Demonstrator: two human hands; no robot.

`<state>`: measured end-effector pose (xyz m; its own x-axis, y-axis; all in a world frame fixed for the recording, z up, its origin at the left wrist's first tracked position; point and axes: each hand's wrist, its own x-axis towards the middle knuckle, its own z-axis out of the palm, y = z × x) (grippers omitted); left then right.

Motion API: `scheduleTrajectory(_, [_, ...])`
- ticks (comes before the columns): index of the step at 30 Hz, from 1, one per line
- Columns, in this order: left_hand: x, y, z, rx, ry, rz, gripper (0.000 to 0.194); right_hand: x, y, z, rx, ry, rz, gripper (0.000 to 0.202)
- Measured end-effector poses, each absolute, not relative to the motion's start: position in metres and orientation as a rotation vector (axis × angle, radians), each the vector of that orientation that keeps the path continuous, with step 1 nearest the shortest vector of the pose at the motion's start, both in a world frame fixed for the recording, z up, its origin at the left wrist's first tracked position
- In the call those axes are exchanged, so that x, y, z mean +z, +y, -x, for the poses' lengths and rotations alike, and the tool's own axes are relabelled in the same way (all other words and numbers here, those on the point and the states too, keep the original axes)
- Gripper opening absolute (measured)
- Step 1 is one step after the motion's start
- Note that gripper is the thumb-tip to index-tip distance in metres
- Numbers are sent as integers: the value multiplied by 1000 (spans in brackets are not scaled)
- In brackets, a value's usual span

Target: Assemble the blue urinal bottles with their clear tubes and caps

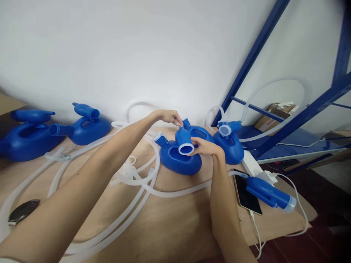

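Observation:
My right hand (204, 146) grips a blue urinal funnel (183, 137) from its right side. The funnel's wide, white-rimmed mouth points down toward me. Reaching across from the left, my left hand (171, 117) is closed in a pinch at the funnel's narrow far end; a small clear piece shows at the fingertips. Just beneath the funnel stands a blue urinal bottle (178, 166) with a looped handle and a capped spout tilted left. Behind it is another blue bottle (201, 133), partly hidden by the funnel and my right hand.
Clear tubing (175, 193) coils over the wooden table (175, 226). More blue bottles (89, 131) stand at left and one bottle (231, 148) at right. A funnel (270, 191) lies over a phone (242, 193), near a power strip (251, 163). A watch (24, 211) lies at left.

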<state>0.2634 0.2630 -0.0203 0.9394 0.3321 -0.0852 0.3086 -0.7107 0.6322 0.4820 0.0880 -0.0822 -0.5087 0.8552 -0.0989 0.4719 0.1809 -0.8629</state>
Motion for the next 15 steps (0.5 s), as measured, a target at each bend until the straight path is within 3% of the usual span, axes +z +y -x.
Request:
scheduleTrajectory(4, [-16,254,-271,66,514,-2463,34,-83,87,-484,1303,-2083,1285,49])
scheduleTrajectory(6, [-10,242,-269,158,581,-2559,37,-82,85,-486,1293,-2086,1307,57])
scheduleTrajectory(12, [38,162,-178,597,758,-3075,33,-77,77,-489,1251,-1988,1334,119])
scheduleTrajectory(15, [53,123,-86,662,1242,-2969,35,-67,70,-483,990,-2082,1329,145])
